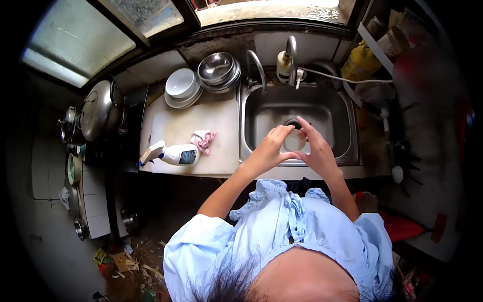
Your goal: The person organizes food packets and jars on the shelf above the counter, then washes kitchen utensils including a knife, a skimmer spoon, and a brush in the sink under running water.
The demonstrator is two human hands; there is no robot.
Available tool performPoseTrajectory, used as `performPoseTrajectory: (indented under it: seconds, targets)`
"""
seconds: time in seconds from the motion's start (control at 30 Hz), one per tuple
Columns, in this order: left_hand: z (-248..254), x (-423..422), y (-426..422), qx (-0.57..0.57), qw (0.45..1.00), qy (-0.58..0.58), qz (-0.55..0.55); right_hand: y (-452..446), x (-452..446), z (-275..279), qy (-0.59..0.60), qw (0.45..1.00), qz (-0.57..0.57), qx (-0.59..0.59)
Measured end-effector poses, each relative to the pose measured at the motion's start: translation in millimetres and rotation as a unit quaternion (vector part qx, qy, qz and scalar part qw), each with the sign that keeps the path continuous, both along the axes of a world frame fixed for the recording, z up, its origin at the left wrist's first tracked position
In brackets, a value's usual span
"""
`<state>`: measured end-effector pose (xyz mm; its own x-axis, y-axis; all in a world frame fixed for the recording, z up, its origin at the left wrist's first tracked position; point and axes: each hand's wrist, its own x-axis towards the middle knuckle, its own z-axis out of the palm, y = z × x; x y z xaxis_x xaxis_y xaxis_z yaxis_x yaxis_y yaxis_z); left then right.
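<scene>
Both hands are raised in front of the steel sink (pixel 327 151). My left hand (pixel 271 150) curves its fingers and thumb inward with a gap between them. Opposite it, my right hand (pixel 321 152) is curved in the same way, with its fingers pointing up and left. The thumb tips come close together, and the two hands frame a ring-shaped gap. A pale round shape (pixel 294 141) shows through that gap; whether it lies in the sink or touches the fingers is unclear. Just above it is the dark drain (pixel 292 122), partly hidden by the fingers.
Left of the sink, the counter holds a spray bottle (pixel 180 154), a crumpled pink-white cloth (pixel 203 140), white bowls (pixel 181 83) and stacked steel bowls (pixel 217 68). Two curved taps (pixel 292 53) and a pump bottle (pixel 284 66) stand behind the sink. A large lidded pot (pixel 98 109) is far left.
</scene>
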<state>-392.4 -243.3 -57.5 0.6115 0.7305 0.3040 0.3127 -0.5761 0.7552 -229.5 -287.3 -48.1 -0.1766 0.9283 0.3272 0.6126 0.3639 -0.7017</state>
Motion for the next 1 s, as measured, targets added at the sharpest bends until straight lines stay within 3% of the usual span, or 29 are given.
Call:
performPoseTrajectory:
  seconds: [0.17,0.3,0.4,0.43,0.5,0.57,0.6,0.67,0.77,1.0]
  targets:
    - [-15,-22,-1,-0.128,0.992,0.01,0.009,1,-20,-17,0.005,0.999,0.015,-0.042]
    - [-23,-24,-3,-0.146,0.989,0.011,0.008,-2,-23,-27,0.038,0.995,0.03,-0.089]
    - [-41,-30,9,-0.116,0.992,-0.013,0.04,-12,-18,-28,0.009,0.998,0.028,-0.056]
    - [-42,-28,13,-0.106,0.993,-0.007,0.046,-15,-19,-30,0.007,0.998,-0.004,-0.065]
    - [-69,-28,27,-0.179,0.983,-0.037,0.026,-20,-18,-37,0.148,0.984,-0.025,-0.099]
    - [-83,-35,52,-0.137,0.983,-0.023,0.115,-25,-1,-50,0.199,0.968,-0.128,-0.088]
    - [-97,-42,67,-0.057,0.984,0.003,0.168,-33,12,-57,0.18,0.958,-0.206,-0.079]
    - [-121,-54,82,-0.015,0.979,0.019,0.201,-60,40,-81,0.067,0.955,-0.284,-0.051]
    - [-149,-63,78,-0.01,0.984,0.086,0.155,-103,58,-107,0.153,0.92,-0.334,-0.14]
    - [-159,-65,38,-0.112,0.984,0.084,0.106,-156,60,-121,0.111,0.9,-0.398,-0.141]
